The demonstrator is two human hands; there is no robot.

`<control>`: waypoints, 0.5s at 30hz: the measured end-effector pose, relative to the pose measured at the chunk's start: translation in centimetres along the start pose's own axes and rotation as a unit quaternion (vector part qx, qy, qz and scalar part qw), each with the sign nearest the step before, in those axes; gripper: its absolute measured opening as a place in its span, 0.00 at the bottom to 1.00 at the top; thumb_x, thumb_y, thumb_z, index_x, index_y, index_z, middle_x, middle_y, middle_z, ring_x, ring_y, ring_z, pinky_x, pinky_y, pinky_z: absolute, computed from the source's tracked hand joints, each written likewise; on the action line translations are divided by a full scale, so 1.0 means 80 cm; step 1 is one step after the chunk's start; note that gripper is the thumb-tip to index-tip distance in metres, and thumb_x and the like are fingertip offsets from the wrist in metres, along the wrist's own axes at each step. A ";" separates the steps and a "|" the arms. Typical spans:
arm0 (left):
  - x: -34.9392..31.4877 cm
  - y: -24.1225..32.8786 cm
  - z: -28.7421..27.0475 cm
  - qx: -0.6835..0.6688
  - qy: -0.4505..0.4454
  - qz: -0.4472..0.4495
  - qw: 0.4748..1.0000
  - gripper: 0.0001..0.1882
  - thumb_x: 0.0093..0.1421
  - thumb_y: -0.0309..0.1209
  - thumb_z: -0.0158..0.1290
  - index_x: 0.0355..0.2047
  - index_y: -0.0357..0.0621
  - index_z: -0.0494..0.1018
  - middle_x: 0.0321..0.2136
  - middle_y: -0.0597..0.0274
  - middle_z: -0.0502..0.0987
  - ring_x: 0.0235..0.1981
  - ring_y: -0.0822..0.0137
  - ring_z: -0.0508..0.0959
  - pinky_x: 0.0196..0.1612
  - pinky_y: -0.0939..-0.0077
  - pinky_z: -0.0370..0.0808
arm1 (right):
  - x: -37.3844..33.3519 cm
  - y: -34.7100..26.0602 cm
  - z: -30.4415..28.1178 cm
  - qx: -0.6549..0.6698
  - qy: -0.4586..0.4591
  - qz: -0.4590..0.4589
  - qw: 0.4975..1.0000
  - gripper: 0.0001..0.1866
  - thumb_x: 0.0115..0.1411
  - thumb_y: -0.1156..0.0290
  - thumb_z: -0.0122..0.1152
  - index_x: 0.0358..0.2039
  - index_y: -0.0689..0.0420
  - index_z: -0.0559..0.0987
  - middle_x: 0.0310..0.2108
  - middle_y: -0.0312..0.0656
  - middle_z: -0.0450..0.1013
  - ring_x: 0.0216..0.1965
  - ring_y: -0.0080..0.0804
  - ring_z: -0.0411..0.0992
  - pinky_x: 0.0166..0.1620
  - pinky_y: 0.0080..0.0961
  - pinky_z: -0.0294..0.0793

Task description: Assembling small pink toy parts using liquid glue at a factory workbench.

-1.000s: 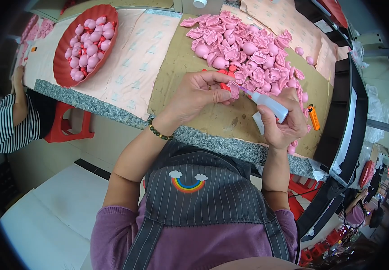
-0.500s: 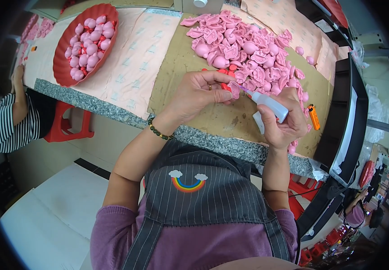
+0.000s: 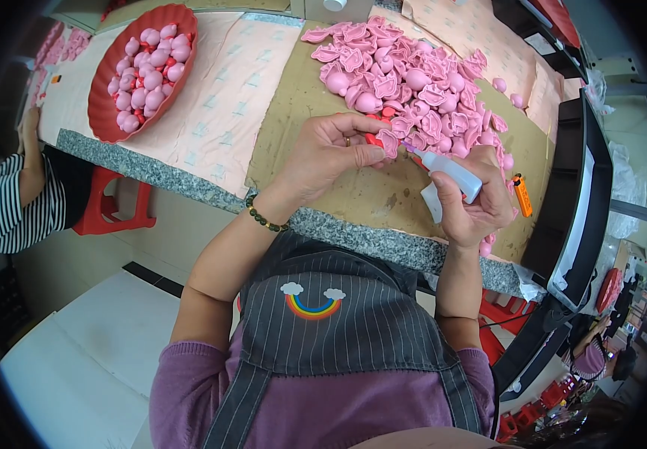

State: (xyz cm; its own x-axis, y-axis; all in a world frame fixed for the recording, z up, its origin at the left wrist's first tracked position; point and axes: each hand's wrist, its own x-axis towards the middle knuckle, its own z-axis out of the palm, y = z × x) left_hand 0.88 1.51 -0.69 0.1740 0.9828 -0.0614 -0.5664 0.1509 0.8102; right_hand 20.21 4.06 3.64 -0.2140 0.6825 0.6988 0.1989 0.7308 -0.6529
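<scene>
Well left of the brown board, a red bowl with a scalloped, fluted wall holds smooth round pink pieces mixed with red bits. Against the board's left edge, creased pale paper covers the bench; a speckled granite edge runs in front of it and on along the board's near side. Over the board's middle, the left hand pinches a small pink piece between thumb and fingers, with something red beside the fingertips. The piece looks thin and hollow, its rim wavy. Brown surface shows between this hand and the board's near edge, while a heap of frilled shells and balls crowds the far side. Over the board's right half, the right hand wraps a translucent bottle, its purple nozzle aimed at the piece; I cannot tell whether they touch. By the board's right edge lies an orange lighter-like object, with a black rack beyond.
</scene>
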 end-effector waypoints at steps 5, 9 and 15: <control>0.000 -0.001 -0.005 0.020 -0.008 0.003 1.000 0.16 0.53 0.20 0.53 0.43 0.33 0.69 0.39 0.54 0.75 0.38 0.68 0.76 0.40 0.75 0.75 | 0.001 -0.001 0.000 -0.004 0.003 0.001 1.000 0.10 0.40 0.77 0.68 0.24 0.65 0.76 0.18 0.38 0.67 0.19 0.24 0.60 0.23 0.17 0.56; 0.000 -0.003 -0.006 0.009 0.001 0.005 1.000 0.17 0.53 0.20 0.53 0.44 0.34 0.69 0.40 0.54 0.74 0.39 0.68 0.75 0.41 0.74 0.75 | 0.000 -0.001 0.000 -0.008 -0.002 0.003 1.000 0.10 0.39 0.78 0.68 0.24 0.65 0.77 0.18 0.38 0.67 0.19 0.24 0.60 0.23 0.17 0.56; 0.000 -0.002 -0.005 -0.003 0.004 0.013 1.000 0.17 0.54 0.19 0.52 0.46 0.34 0.68 0.40 0.54 0.74 0.38 0.69 0.75 0.41 0.74 0.75 | 0.000 -0.001 0.000 -0.008 -0.006 0.002 1.000 0.10 0.39 0.78 0.68 0.24 0.65 0.76 0.18 0.37 0.66 0.19 0.24 0.60 0.23 0.17 0.55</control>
State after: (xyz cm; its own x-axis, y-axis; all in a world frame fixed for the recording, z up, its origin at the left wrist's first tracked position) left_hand 0.63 1.54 -1.04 0.1523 0.9873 -0.0443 -0.5753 0.1250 0.8083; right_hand 20.21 4.00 3.74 -0.2237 0.6857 0.6926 0.2157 0.7278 -0.6509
